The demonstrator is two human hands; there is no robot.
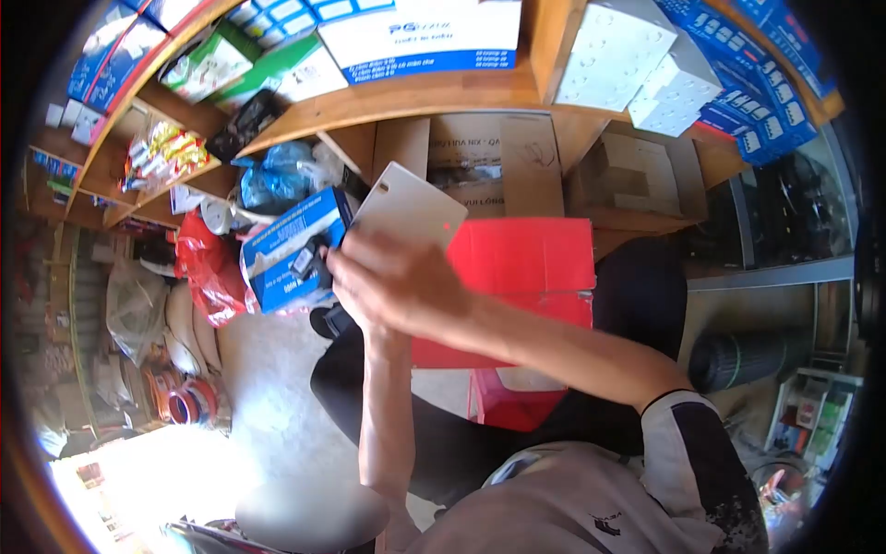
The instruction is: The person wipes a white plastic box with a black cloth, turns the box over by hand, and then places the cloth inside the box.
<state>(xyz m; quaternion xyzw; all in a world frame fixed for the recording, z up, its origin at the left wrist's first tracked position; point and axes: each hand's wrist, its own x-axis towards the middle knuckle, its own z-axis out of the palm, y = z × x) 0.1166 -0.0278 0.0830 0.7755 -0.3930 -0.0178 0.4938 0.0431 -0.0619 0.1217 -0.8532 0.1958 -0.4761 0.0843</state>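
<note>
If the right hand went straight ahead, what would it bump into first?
The right hand would probably meet the small dark item first, then the blue-and-white box; depth is unclear.

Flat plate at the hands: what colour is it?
The plate is off-white; the head view shows it best.

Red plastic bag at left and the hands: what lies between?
In the head view, a blue and white cardboard box and a small black item, between bag and hands.
</note>
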